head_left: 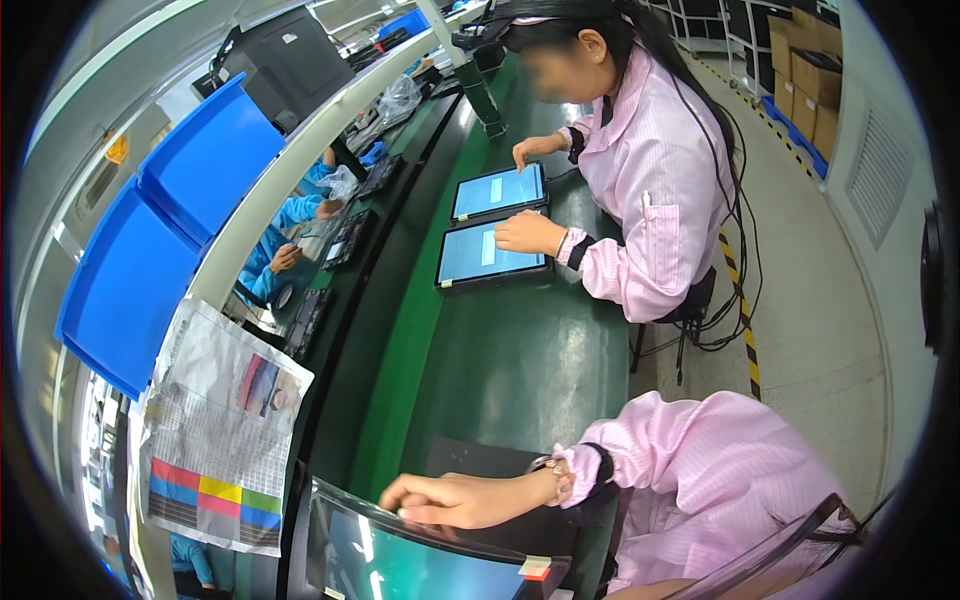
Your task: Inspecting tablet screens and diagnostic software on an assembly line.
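My right hand [460, 501] reaches in from the lower right in a pink striped sleeve, with a dark band and a bracelet at the wrist. Its fingers are bent and drawn together over the upper edge of a large glossy screen [440, 572]. A small whitish spot shows at the fingertips; what they pinch, if anything, is too small to name. Along that edge runs a clear, shiny border. A yellow and red tab [536, 567] sticks to the screen's right corner. The lower part of the screen is cut off by the picture's rim. My left hand is out of view.
Farther along the green bench [520, 350], a co-worker in pink [650, 190] touches two dark-framed tablets [490, 255]. A printed sheet [220, 440] hangs at the left, below blue bins [130, 280]. Across the bench are other workers' blue sleeves [262, 265]. Cables [745, 230] hang behind the co-worker.
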The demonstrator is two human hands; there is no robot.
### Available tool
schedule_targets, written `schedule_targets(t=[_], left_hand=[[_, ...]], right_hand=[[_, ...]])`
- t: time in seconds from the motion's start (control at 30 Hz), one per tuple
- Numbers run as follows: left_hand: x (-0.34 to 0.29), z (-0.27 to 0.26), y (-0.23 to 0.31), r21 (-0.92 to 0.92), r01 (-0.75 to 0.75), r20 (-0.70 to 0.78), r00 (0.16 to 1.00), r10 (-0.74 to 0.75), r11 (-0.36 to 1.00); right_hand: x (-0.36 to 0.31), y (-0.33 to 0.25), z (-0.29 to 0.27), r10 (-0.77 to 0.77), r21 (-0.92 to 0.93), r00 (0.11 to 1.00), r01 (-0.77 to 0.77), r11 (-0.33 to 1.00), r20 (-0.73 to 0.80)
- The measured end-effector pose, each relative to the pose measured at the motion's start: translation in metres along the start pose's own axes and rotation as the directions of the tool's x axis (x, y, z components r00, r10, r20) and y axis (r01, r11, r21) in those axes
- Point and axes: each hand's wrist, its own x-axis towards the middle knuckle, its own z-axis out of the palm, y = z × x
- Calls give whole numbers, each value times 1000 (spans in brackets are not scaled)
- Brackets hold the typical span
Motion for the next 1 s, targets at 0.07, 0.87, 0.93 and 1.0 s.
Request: schedule_targets(t=[0.07, 0.87, 0.93, 1.0], left_hand=[[2, 2, 6, 20, 0, -7, 1000, 0, 1000], [-5, 25, 67, 229, -58, -82, 994, 79, 972], [-17, 31, 76, 273, -96, -113, 985, 131, 957], [-32, 38, 90, 333, -145, -158, 965, 207, 932]], right_hand=[[11, -6, 5, -69, -66, 997, 68, 995, -17], [30, -3, 10, 306, 466, 885, -449, 763, 351], [38, 5, -3, 243, 492, 886, -427, 759, 395], [53, 14, -20, 129, 549, 886, -384, 743, 446]])
